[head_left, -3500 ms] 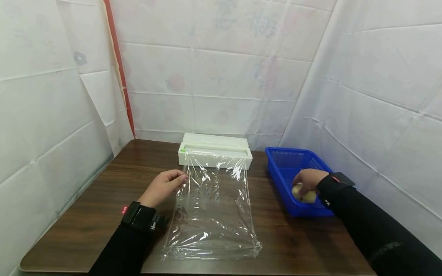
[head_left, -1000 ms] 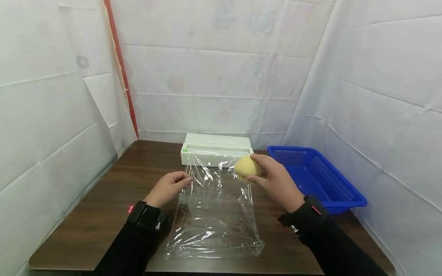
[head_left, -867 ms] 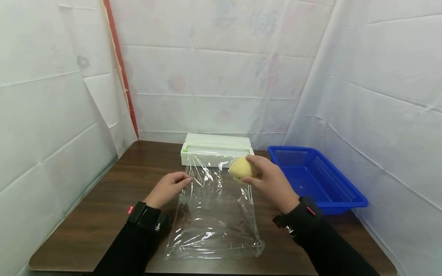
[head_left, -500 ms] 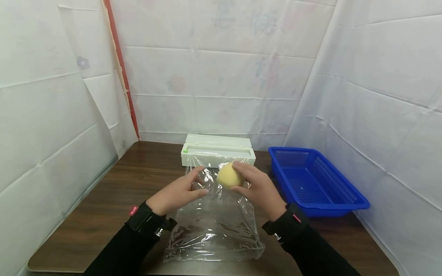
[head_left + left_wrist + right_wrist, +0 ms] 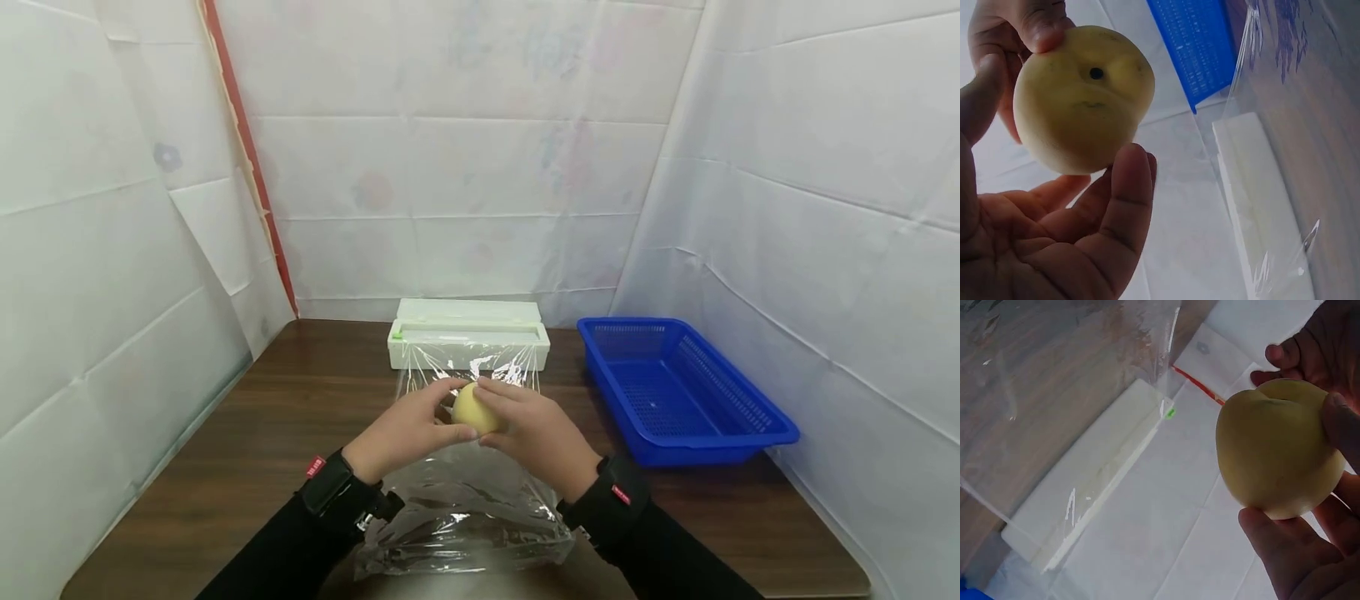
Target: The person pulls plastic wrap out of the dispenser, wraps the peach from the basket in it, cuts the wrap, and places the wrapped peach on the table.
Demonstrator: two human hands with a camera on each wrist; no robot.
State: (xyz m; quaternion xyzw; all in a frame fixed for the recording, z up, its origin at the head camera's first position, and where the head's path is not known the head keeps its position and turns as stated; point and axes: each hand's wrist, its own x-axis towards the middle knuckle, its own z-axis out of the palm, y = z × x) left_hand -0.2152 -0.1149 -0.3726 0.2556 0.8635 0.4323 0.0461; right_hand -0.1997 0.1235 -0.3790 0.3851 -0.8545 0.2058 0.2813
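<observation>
A round, pale yellow fruit (image 5: 471,412) is held in the air between both hands. Its dimpled end with a dark spot faces the left wrist camera; the right wrist view shows a cleft in its top. My right hand (image 5: 536,433) grips it from the right with thumb and fingers. From the left, my left hand (image 5: 408,429) curls around it, thumb and fingertips against its side. Beneath the hands, a sheet of clear plastic wrap (image 5: 465,533) lies on the table, partly hidden by them. It runs out of a white wrap dispenser box (image 5: 468,357) with its lid raised.
A blue plastic basket (image 5: 720,379) stands on the right of the brown wooden table (image 5: 300,433). White sheeting (image 5: 465,167) hangs behind and along both sides. A small green piece (image 5: 397,334) sits at the dispenser's left end.
My right hand took the fruit from the basket and carried it left above the wrap. My left hand left the wrap's edge, opened, then moved right to take hold of the fruit.
</observation>
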